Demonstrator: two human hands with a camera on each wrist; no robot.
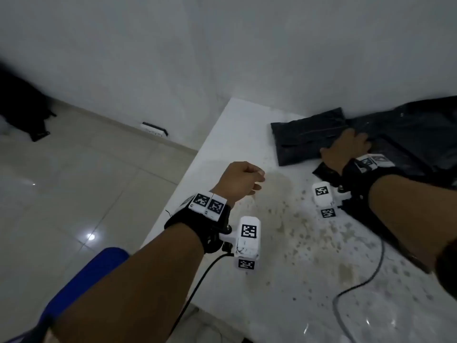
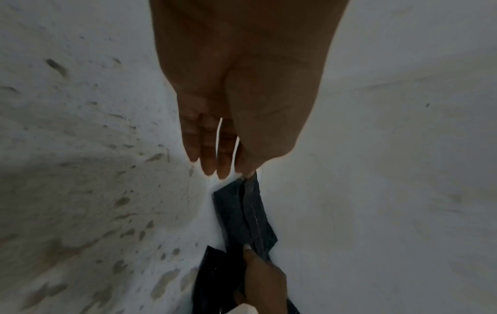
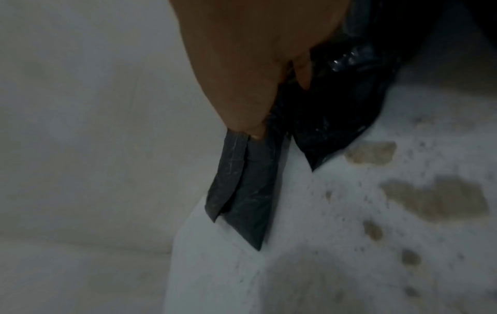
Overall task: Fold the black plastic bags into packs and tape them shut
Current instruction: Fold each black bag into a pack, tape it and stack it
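Stained white table [image 1: 284, 243] at frame right, pale tiled floor [image 1: 74, 181] left, white wall [image 1: 222, 45] above, left hand [image 1: 238, 179] loosely curled, empty, right hand [image 1: 346, 149] gripping black plastic bags [image 1: 309, 139]

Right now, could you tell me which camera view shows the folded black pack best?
The head view: the folded black pack lies whole on the white table by the wall, with the right hand on its near end. The left wrist view shows it smaller, beyond the empty left hand. The right wrist view shows only its corner, blurred.
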